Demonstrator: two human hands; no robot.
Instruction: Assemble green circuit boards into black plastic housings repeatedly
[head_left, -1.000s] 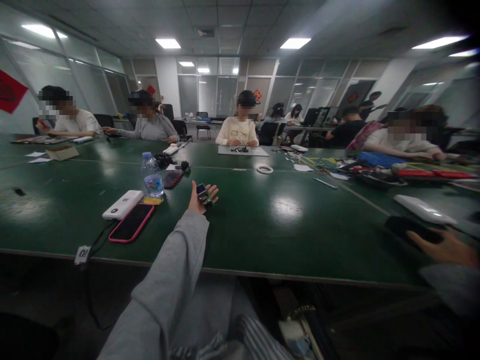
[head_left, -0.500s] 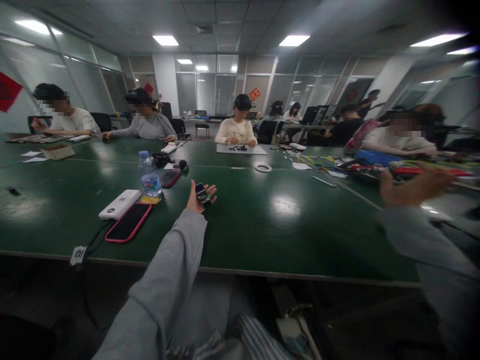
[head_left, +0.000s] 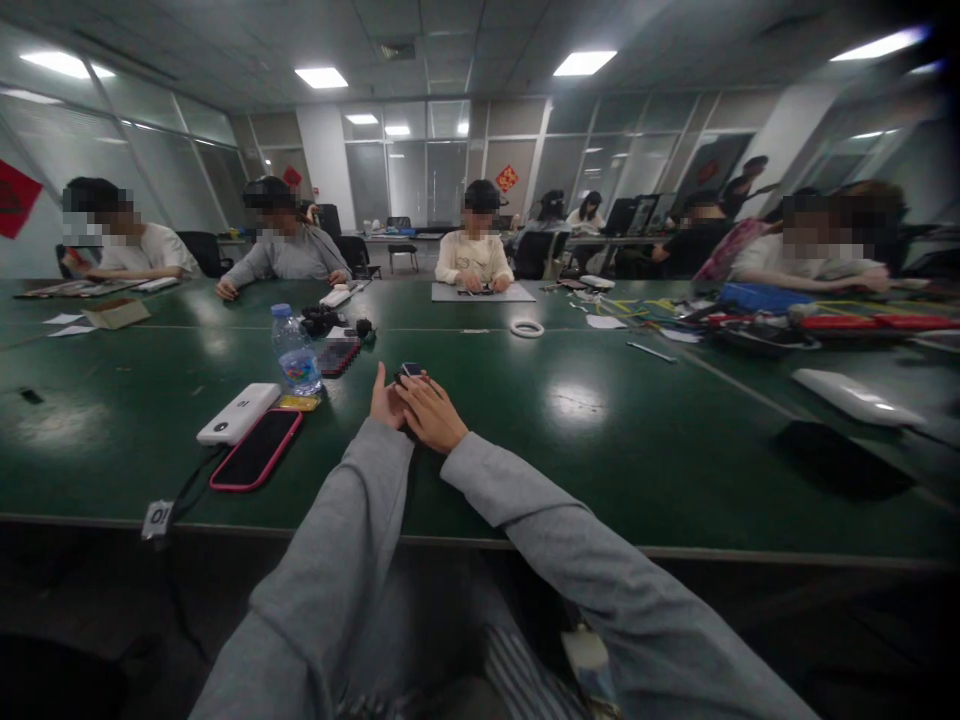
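My left hand is palm up above the green table, thumb raised. On it rests a small circuit board with a dark screen; only its far end shows. My right hand lies across the left palm from the right, its fingers stretched out flat over the near part of the board. The left fingers are mostly hidden behind it. Whether the right fingertips grip the board I cannot tell.
Left of my hands are a pink-edged phone, a white power bank and a water bottle. A white ring lies ahead. A white device and a dark flat item are right. Several people sit across the table.
My right hand has swept in from the far right and now covers the board on my left palm. My left hand has stayed nearly in place.
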